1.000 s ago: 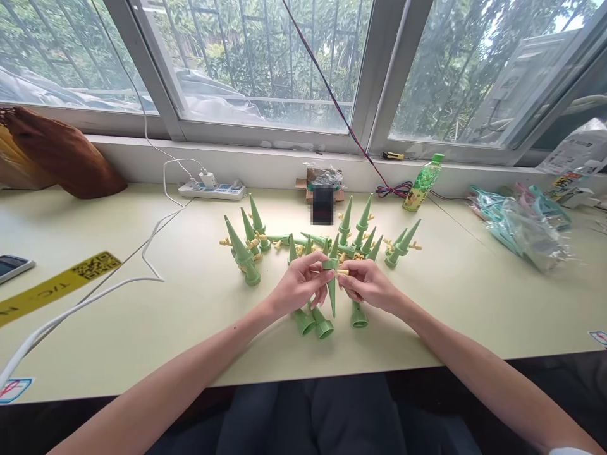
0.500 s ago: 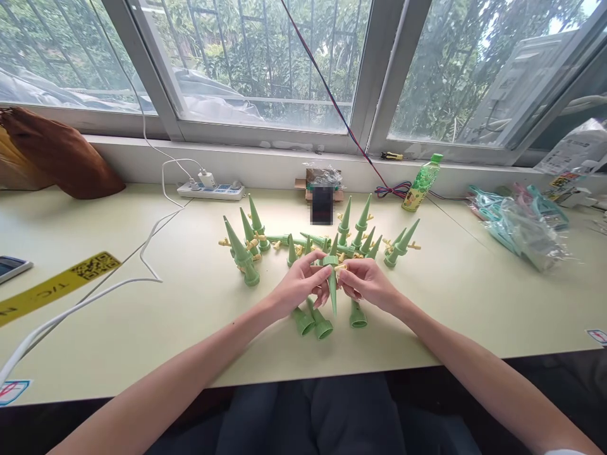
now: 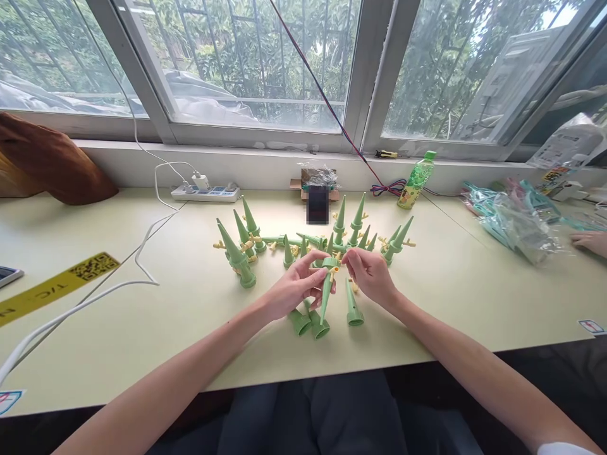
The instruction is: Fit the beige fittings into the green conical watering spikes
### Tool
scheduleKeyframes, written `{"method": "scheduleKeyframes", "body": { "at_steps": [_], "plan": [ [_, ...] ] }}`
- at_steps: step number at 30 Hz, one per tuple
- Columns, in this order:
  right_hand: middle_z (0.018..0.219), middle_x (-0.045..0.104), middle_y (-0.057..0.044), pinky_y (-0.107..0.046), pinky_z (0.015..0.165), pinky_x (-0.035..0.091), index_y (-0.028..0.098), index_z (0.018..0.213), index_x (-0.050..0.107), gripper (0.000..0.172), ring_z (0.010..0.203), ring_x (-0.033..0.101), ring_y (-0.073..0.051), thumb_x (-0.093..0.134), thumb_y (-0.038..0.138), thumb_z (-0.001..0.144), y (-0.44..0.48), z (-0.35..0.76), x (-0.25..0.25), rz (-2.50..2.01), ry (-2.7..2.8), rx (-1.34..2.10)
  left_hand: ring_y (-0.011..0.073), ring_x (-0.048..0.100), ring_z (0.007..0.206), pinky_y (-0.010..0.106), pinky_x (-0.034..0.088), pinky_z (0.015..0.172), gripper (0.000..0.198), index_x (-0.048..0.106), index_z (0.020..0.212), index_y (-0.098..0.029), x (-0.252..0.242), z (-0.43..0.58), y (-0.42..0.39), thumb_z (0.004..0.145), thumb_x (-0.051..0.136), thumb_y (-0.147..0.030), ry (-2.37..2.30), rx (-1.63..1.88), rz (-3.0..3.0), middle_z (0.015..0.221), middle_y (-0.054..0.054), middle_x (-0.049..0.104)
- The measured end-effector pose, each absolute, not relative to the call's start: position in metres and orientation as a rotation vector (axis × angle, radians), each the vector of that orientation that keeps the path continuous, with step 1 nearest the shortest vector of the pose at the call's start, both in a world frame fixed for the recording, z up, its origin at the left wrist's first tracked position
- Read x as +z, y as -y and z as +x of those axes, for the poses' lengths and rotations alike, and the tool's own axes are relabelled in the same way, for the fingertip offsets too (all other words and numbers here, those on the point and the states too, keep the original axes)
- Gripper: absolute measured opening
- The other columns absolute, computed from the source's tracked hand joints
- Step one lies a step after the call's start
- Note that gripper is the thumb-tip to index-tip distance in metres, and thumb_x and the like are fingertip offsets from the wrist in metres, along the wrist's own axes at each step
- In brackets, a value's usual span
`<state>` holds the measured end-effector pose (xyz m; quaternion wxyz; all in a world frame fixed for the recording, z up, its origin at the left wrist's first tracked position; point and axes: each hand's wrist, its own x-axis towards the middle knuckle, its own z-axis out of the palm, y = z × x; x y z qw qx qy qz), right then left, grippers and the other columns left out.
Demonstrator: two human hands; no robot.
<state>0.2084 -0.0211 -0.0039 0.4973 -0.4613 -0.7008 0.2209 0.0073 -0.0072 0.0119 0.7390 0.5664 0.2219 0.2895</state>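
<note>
My left hand (image 3: 294, 286) is closed round the wide top of a green plastic cone spike (image 3: 326, 292), whose tip points down toward me. A small yellow valve piece (image 3: 334, 272) sticks out of its side. My right hand (image 3: 370, 275) sits just right of it, fingers pinched near the cone's top; what they pinch is too small to make out. Under my hands, three green cones (image 3: 310, 321) lie or stand on the pale table (image 3: 190, 316). Behind them stand several more green cones (image 3: 243, 243) with yellow valves.
A white power strip (image 3: 205, 193) and cable (image 3: 95, 294) run along the left. A green bottle (image 3: 416, 181) stands by the window sill. Plastic bags of teal parts (image 3: 515, 215) lie at right, near another person's hand (image 3: 589, 241). A yellow label (image 3: 57, 287) lies left.
The held cone has tilted, its tip swinging left. My right hand has let go of the yellow valve and risen toward the cone's top. The camera drifted slightly right.
</note>
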Motion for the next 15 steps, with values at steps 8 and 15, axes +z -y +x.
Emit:
{"method": "scheduleKeyframes", "body": {
  "at_steps": [8,15],
  "plan": [
    [0.083,0.064,-0.005,-0.028,0.058,0.040,0.018,0.093,0.060,0.022,0.056,0.049,-0.013,0.046,0.035,0.099,0.013,0.214,-0.004,-1.290,1.759,0.245,0.0080,0.046,0.039,0.017,0.031,0.037,0.033,0.051,0.105,-0.020,0.007,0.011,0.010,0.089,0.060,-0.048,-0.864,0.831,1.584,0.053,-0.007,0.049],
    [0.096,0.068,-0.009,-0.030,0.065,0.046,0.018,0.100,0.067,0.018,0.068,0.060,-0.017,0.050,0.020,0.095,0.006,0.220,-0.013,-1.339,1.913,0.198,0.0089,0.041,0.046,0.021,0.031,0.047,0.024,0.060,0.096,-0.018,0.002,0.013,0.013,0.090,0.058,-0.041,-1.012,0.891,1.928,0.054,-0.004,0.053]
  ]
}}
